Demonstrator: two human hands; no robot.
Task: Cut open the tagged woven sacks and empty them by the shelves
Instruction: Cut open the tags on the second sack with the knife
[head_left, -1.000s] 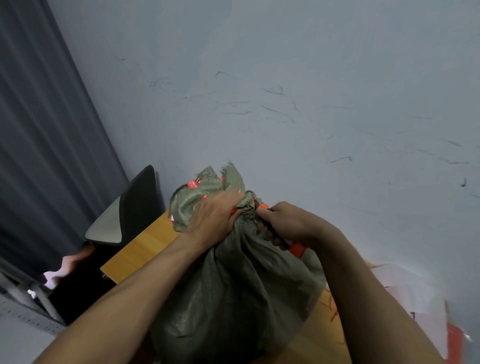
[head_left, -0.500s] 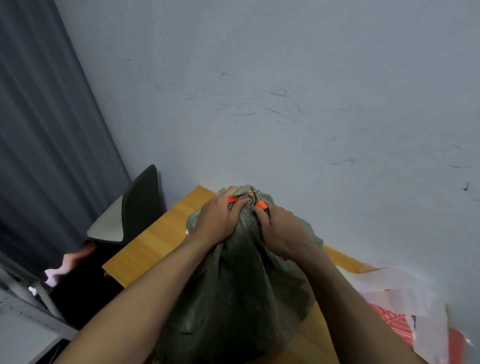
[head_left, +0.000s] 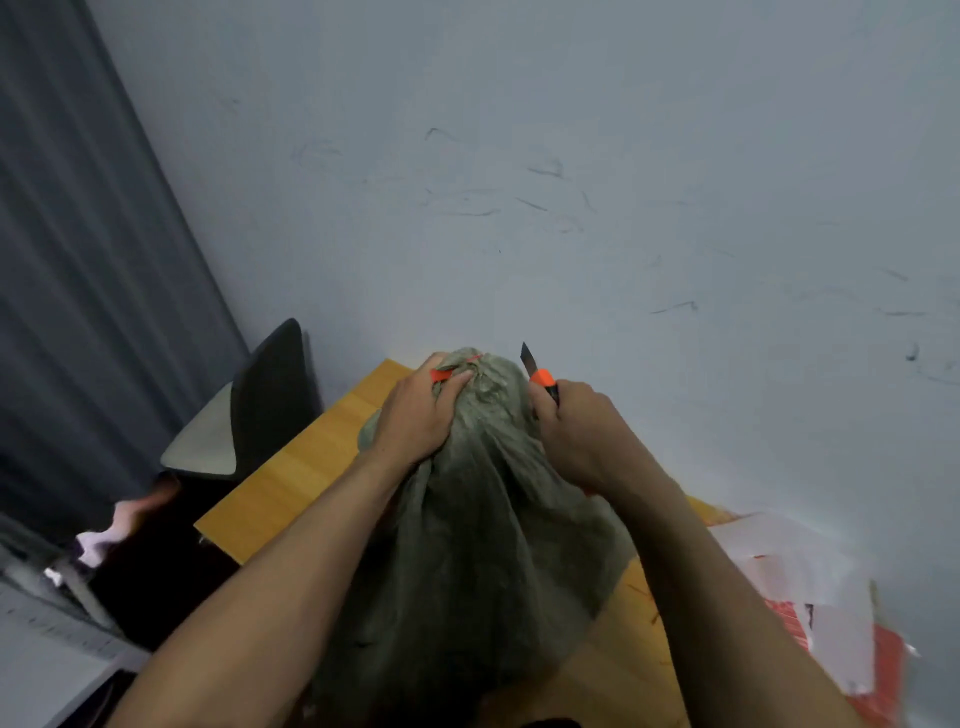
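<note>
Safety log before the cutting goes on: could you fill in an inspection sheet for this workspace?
Surface: yellow-orange wooden tabletop, sack standing on it.
Job's things: grey-green woven sack, neck gathered, orange tag at the top; orange utility knife, blade out, pointing up beside the neck.
Clutter: white and red sheets at the table's right.
Hands: left hand grips the sack's neck; right hand holds the knife.
Cables: nothing seen.
Surroundings: scuffed pale wall, dark grey curtain, black chair.
</note>
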